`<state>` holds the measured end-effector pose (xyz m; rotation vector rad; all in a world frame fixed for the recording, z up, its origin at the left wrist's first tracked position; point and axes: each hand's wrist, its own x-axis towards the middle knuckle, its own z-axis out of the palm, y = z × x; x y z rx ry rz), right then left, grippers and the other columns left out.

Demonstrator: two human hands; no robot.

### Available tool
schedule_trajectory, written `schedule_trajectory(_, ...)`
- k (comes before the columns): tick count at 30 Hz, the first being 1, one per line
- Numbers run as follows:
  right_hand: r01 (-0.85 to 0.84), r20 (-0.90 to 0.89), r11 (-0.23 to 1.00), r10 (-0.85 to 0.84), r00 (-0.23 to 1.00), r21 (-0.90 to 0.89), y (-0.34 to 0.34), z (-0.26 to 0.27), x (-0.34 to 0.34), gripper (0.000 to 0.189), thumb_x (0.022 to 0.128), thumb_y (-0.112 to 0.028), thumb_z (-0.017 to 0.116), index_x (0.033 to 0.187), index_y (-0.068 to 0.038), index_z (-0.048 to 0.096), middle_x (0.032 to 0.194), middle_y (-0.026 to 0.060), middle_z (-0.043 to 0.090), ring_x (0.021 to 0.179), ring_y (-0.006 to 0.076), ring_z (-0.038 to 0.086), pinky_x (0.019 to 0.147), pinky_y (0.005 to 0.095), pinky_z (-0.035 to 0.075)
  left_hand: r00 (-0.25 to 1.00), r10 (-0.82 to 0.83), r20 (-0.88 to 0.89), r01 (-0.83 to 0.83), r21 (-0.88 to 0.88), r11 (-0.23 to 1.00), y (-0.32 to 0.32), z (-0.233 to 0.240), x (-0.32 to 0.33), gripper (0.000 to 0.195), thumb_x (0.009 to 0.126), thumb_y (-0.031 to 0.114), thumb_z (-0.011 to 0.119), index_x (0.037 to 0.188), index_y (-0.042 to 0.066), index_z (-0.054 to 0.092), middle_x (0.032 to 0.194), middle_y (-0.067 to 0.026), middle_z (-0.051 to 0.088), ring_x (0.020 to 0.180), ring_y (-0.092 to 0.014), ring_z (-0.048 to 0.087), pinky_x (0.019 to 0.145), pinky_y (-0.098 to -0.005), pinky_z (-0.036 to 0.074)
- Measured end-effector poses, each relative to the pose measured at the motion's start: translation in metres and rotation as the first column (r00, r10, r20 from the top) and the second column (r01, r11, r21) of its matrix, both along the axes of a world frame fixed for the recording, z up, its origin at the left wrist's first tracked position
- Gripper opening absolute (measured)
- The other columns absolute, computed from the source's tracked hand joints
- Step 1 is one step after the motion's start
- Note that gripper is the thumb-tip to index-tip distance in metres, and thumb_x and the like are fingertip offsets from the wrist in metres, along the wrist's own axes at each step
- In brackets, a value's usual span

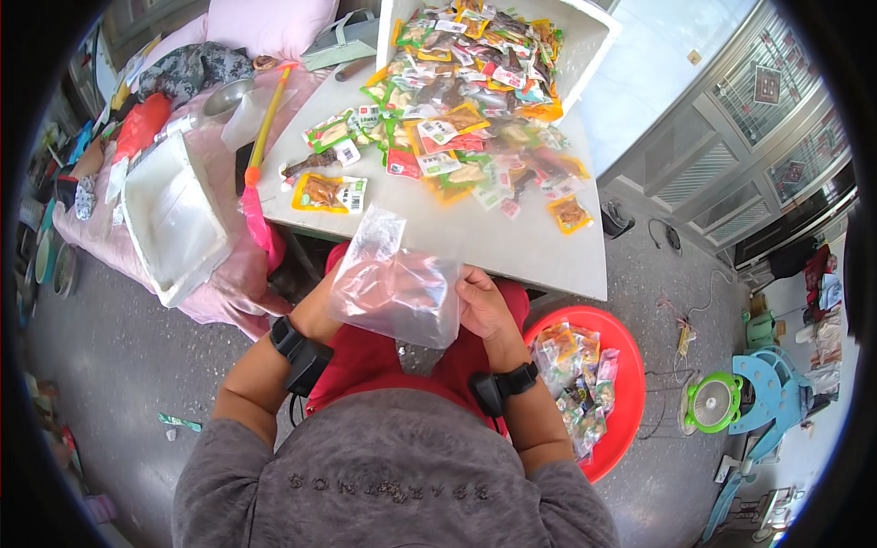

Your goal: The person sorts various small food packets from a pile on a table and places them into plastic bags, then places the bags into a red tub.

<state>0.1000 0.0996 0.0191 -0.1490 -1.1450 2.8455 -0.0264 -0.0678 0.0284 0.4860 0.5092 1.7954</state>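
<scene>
A clear plastic bag [435, 329] is spread above my lap at the near edge of the table. Its right edge is pinched between the thumb and fingers of my right hand [485, 301]. My left hand [387, 277] shows blurred through the film; whether it is inside the bag or behind it, and how its fingers are set, I cannot tell. No food pack shows in the bag. Just beyond it on the table lies a yellow-edged food pack [329, 194]. A smaller yellow pack [570, 214] lies to the right.
Several sealed food packs [445, 137] spread over the white table [562, 267], spilling from a foam box [589, 41]. By my right side, a red basin [627, 425] holds filled clear bags. On the left stand an empty foam box [175, 219] and a yellow-handled tool [274, 116]. A green fan [712, 403] stands right.
</scene>
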Motion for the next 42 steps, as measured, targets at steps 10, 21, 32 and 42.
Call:
schedule_trajectory(10,0.395,0.168,0.85,-0.471,0.866,0.349,0.033,-0.03,-0.041,0.007,0.075,-0.01,0.048,0.074,-0.004,0.046,0.06,0.0032,0.049,0.049,0.0093,0.047,0.038,0.0184,0.033,0.906,0.419,0.058,-0.324,-0.54,0.777,0.006,-0.005,-0.058,0.021,0.077,0.024,0.048,0.079,0.003,0.046,0.081,-0.0104,0.051,0.072,-0.02,0.051,0.061,-0.0296,0.044)
schedule_trajectory(21,0.312,0.192,0.79,-0.469,0.862,0.528,0.03,-0.042,-0.074,0.015,0.073,-0.009,0.048,0.082,0.002,0.045,0.066,0.007,0.049,0.053,0.011,0.048,0.04,0.0203,0.036,-0.512,-0.071,-0.856,-0.844,0.487,0.224,0.017,-0.042,-0.083,0.019,0.067,0.01,0.05,0.083,0.0,0.049,0.077,-0.0152,0.051,0.07,-0.029,0.049,0.063,-0.0342,0.04)
schedule_trajectory(32,0.264,0.235,0.915,-0.341,0.91,0.304,0.027,-0.035,-0.074,0.013,0.077,-0.012,0.042,0.083,-0.001,0.045,0.068,0.0037,0.046,0.057,0.0102,0.048,0.047,0.0221,0.042,-0.024,-0.05,-0.998,-0.745,-0.015,0.667,0.089,-0.03,-0.005,0.022,0.066,0.022,0.055,0.074,0.002,0.05,0.07,-0.0103,0.048,0.066,-0.024,0.047,0.059,-0.0311,0.039)
schedule_trajectory(42,0.175,0.27,0.931,-0.267,0.925,0.319,0.033,-0.035,-0.073,0.011,0.078,-0.013,0.04,0.08,-0.004,0.045,0.07,0.004,0.047,0.063,0.0126,0.049,0.054,0.0258,0.045,0.047,-0.122,-0.991,-0.754,-0.115,0.647,0.094,-0.036,-0.008,0.019,0.068,0.02,0.048,0.07,0.002,0.05,0.071,-0.0133,0.05,0.071,-0.027,0.048,0.061,-0.0341,0.039)
